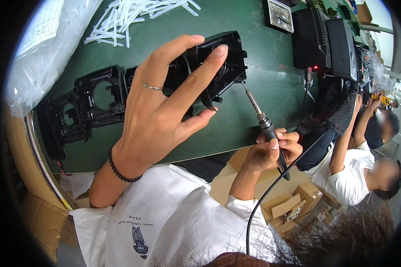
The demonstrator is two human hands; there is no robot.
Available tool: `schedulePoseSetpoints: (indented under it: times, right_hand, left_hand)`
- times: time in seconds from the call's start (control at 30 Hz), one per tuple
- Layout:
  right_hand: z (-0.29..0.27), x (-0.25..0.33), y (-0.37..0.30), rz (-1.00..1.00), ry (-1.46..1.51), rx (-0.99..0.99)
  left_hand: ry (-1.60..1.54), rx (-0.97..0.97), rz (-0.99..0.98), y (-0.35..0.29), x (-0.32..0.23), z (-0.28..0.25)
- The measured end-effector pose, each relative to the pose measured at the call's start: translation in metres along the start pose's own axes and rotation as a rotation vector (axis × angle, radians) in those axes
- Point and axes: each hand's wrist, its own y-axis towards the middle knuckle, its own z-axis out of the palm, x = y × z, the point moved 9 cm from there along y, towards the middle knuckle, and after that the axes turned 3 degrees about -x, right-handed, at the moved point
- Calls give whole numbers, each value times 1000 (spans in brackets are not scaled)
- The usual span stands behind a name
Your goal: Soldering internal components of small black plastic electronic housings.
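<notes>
My left hand (158, 104), with a ring and a dark bead bracelet, grips a black plastic housing (231, 46). Its fingers reach over the front, and the thumb presses the near edge. In my right hand (276, 151) is a soldering iron (268, 126), held like a pen with its cable running down toward me. The iron's tip is at the lower right corner of the housing; whether it touches is too small to tell. Left of the left hand lie black plastic frames with round openings (104, 95), partly hidden by that hand.
White plastic strips (129, 20) lie scattered at the far side of the green table (267, 58). A clear plastic bag (49, 58) is at the left, a small tray (280, 17) and black boxes (312, 42) at the back right. Co-workers sit at the right; open cartons (294, 204) stand below.
</notes>
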Motion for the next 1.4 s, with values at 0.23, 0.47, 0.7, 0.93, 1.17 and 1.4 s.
schedulePoseSetpoints:
  times: [0.23,0.47,0.7,0.93,1.17,1.4]
  right_hand:
    - [-1,-4,2,24,45,-60]
    - [-7,-4,3,33,146,-206]
    - [-18,-2,-2,21,60,-284]
    - [-4,-8,-5,51,7,-218]
    - [-6,-5,4,20,-103,-166]
    - [9,-1,7,10,-149,-66]
  left_hand:
    - [-27,18,-43,5,0,-2]
    - [2,-67,-32,20,-10,-16]
    - [91,-255,-79,102,20,-28]
    - [31,-235,-314,219,152,11]
    - [-45,95,-53,121,71,-34]
    - [331,105,128,87,74,-22]
